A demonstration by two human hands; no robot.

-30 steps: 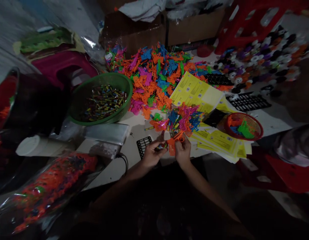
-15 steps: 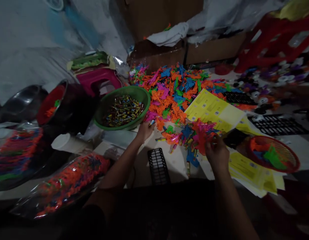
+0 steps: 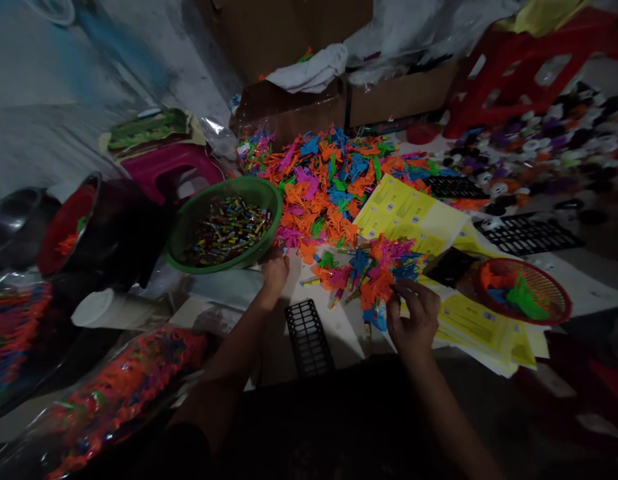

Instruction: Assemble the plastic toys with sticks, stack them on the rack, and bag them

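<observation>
1. The left hand (image 3: 275, 272) is at the near right side of the green basin (image 3: 261, 192), by the front edge of the big pile (image 3: 329, 180). Its fingers are dark and partly hidden, so I cannot tell whether this grip is clenched, released or around something.
2. The right hand (image 3: 416, 313) is at the near right edge of the small pile (image 3: 371, 270). Its grip is released: the fingers are bent, with a gap between thumb and forefinger. Whether the fingertips touch the orange piece beside them is unclear.
3. The small pile lies on the desk (image 3: 346, 330), between the two hands and in front of the big pile; it mixes orange, pink, blue and green plastic pieces with some slim tubes.
4. A blue piece (image 3: 373, 318) lies at its near side, close to the right thumb.
5. Many more tubes (image 3: 229, 230) fill the bottom of the basin.
6. A black grid (image 3: 309, 337) lies flat between the forearms.
7. Yellow sheets (image 3: 409, 207) spread to the right of both piles; the red basket (image 3: 563, 303), holding orange, blue and green pieces, stands beside some of them.
</observation>
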